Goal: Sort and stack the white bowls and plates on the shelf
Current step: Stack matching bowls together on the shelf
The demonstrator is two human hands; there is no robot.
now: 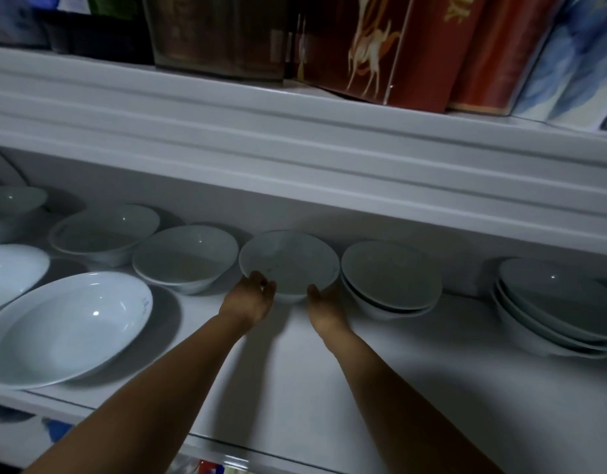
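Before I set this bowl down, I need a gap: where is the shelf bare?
Bare shelf lies in front of the two-bowl stack, reaching right to the taller stack. The left end is crowded: the large oval dish fills the front edge. Both hands, left hand and right hand, cup the middle bowl.

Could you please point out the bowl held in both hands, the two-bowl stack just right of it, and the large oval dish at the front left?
Held bowl (288,265): head view, inner basin.
Two-bowl stack (391,275): head view, top bowl's inside.
Oval dish (69,326): head view, inner floor.
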